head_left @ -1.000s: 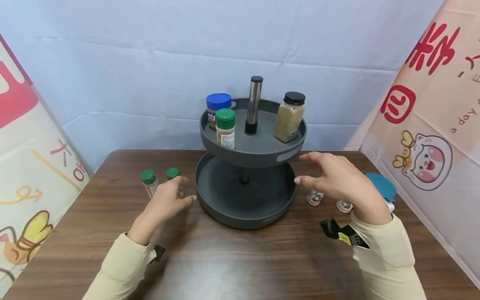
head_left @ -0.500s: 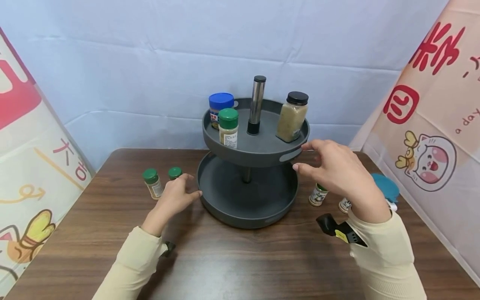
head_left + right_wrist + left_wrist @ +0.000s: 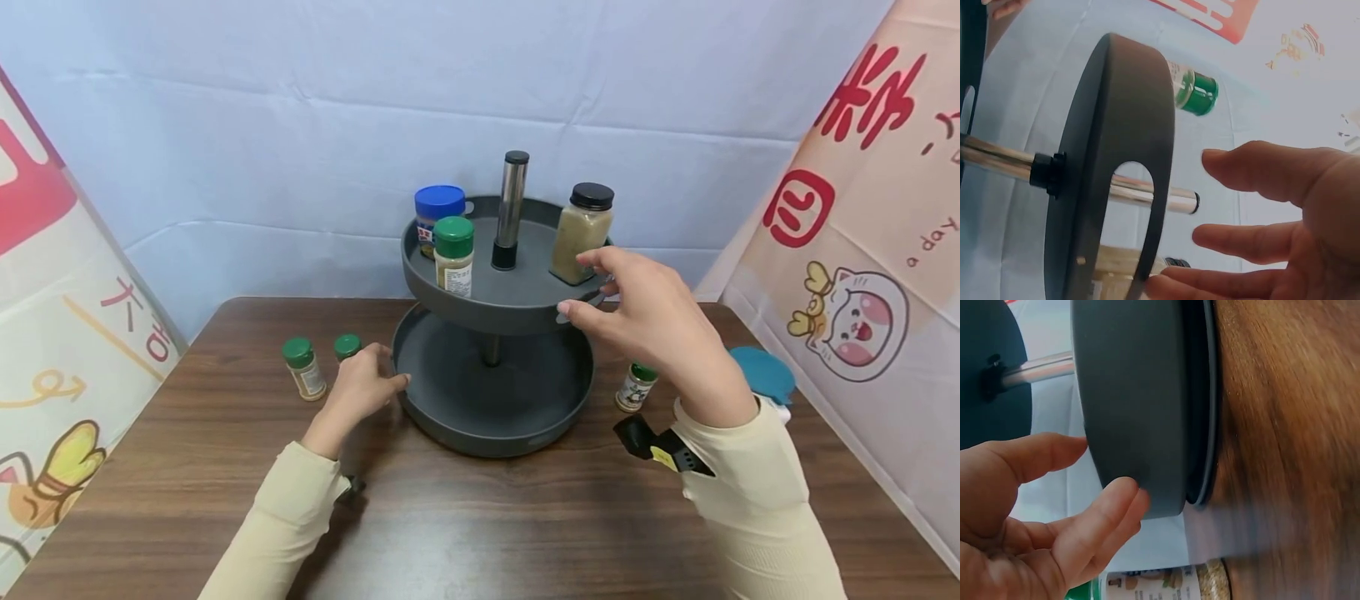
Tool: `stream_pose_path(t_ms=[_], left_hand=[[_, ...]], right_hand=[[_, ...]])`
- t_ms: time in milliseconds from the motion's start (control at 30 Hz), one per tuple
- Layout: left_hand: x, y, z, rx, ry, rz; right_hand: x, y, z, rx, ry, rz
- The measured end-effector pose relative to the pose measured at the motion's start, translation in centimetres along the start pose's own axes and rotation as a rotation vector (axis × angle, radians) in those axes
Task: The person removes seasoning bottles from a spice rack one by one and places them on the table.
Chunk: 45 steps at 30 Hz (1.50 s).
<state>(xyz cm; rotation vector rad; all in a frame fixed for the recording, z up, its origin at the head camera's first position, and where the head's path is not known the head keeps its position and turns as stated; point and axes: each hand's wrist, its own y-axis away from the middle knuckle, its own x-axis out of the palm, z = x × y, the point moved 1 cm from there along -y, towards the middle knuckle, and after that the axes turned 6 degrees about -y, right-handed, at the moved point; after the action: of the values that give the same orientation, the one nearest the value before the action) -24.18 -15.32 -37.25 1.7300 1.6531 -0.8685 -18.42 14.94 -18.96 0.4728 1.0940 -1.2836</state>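
Note:
A dark grey two-tier turntable rack stands on the table, its upper tray held by a metal post. My left hand is at the left rim of the lower tray; in the left wrist view its thumb and fingertips meet the tray's outer wall. Over the right front rim of the upper tray my right hand reaches with fingers apart, close to a black-lidded jar of tan powder. The right wrist view shows nothing between these fingers.
A green-lidded jar and a blue-lidded jar stand on the upper tray's left. Two green-capped shakers, one nearer the edge, are left of the rack. Another shaker and a blue-lidded item sit right.
My left hand has moved right, up to the lower tray's rim. My right hand has moved left and up, from beside the rack to over the upper tray's rim.

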Motion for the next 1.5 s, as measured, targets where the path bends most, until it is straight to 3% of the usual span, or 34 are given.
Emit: stream_pose_path(t_ms=[233, 500, 767, 1100, 1333, 1500], left_hand=[[0.6, -0.4, 0.0, 0.017, -0.016, -0.019], [0.8, -0.7, 0.0, -0.029, -0.039, -0.044], [1.0, -0.7, -0.2, -0.037, -0.024, -0.061], [0.9, -0.3, -0.8, -0.090, 0.017, 0.000], [0.9, -0.4, -0.7, -0.088, 0.011, 0.000], [1.0, -0.5, -0.7, -0.096, 0.003, -0.003]], right_hand=[[0.7, -0.6, 0.8, -0.051, -0.017, -0.043], [1.6, -1.4, 2.0, -0.081, -0.072, -0.026], [1.9, -2.2, 3.7, -0.104, -0.116, -0.001], [3.3, -3.7, 5.7, -0.145, -0.097, 0.076], [3.4, -4.6, 6.3, -0.261, -0.085, 0.065], [2.7, -5.6, 6.5, -0.295, -0.058, 0.094]])
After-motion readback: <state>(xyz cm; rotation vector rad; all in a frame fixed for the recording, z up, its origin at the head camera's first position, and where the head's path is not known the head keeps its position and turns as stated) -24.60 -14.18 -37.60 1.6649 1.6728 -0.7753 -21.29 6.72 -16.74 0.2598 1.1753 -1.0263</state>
